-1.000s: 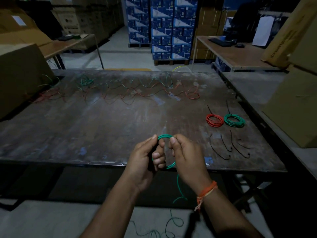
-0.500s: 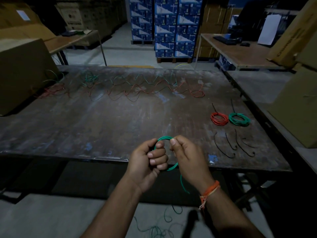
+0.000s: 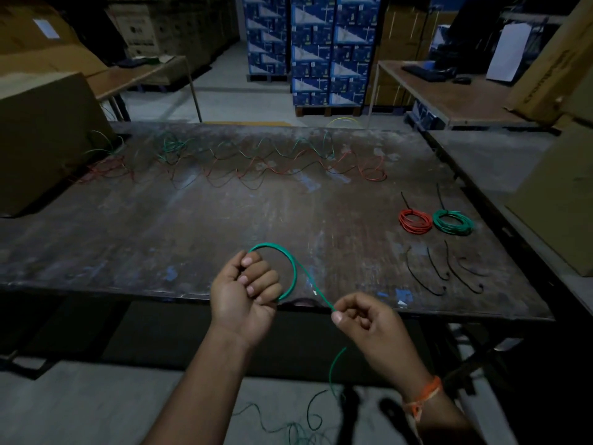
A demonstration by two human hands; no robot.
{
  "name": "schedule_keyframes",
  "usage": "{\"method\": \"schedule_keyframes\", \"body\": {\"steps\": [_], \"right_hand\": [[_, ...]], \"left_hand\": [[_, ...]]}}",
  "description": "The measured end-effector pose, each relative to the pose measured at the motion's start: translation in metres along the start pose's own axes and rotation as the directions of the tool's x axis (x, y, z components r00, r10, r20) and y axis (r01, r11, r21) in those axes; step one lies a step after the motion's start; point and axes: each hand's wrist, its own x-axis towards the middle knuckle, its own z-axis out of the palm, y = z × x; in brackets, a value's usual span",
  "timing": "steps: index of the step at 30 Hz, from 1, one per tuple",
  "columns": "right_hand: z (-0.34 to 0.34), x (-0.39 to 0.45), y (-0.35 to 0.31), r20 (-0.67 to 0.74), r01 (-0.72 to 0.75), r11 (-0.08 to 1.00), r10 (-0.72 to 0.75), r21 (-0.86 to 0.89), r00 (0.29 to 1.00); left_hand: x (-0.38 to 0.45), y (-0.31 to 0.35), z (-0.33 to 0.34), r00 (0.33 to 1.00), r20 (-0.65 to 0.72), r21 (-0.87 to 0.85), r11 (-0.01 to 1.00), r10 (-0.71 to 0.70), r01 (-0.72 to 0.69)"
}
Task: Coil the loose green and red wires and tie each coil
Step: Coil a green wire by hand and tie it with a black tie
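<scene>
My left hand (image 3: 245, 290) grips a small green wire coil (image 3: 290, 268) over the table's front edge. A single green strand runs from the coil down and right to my right hand (image 3: 369, 322), which pinches it between thumb and fingers. Below that hand the strand hangs to a loose green tangle on the floor (image 3: 301, 431). A tied red coil (image 3: 415, 221) and a tied green coil (image 3: 453, 222) lie side by side at the table's right. Loose green and red wires (image 3: 256, 162) snake along the far side of the table.
Several black ties (image 3: 446, 271) lie near the front right of the dark metal table (image 3: 160, 226). A cardboard box (image 3: 41, 136) sits at the far left, more boxes (image 3: 561, 194) at the right. Stacked blue cartons and other tables stand behind.
My right hand has moved away from the coil, down and to the right, drawing the green strand out straight. My left hand still holds the coil.
</scene>
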Motion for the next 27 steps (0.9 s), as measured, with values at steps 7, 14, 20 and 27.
{"method": "schedule_keyframes", "body": {"steps": [7, 14, 20, 27], "right_hand": [[-0.027, -0.004, 0.014, -0.211, 0.060, 0.997, -0.069, -0.051, 0.975], [-0.017, -0.010, -0.029, -0.048, 0.399, 0.843, -0.444, -0.361, 0.895], [0.003, 0.002, -0.061, 0.112, 0.564, 0.732, -0.569, -0.381, 0.814], [0.013, 0.022, -0.084, 0.137, 0.608, 0.710, -0.604, -0.355, 0.785]], "left_hand": [[0.004, 0.009, -0.007, 0.998, -0.024, 0.022, 0.998, 0.064, -0.063], [0.007, -0.007, 0.002, 0.986, -0.049, 0.224, 0.964, 0.161, -0.146], [0.005, -0.025, 0.002, 0.977, 0.050, 0.434, 0.877, 0.206, -0.207], [-0.005, -0.029, 0.007, 0.966, 0.212, 0.656, 0.712, 0.147, -0.252]]}}
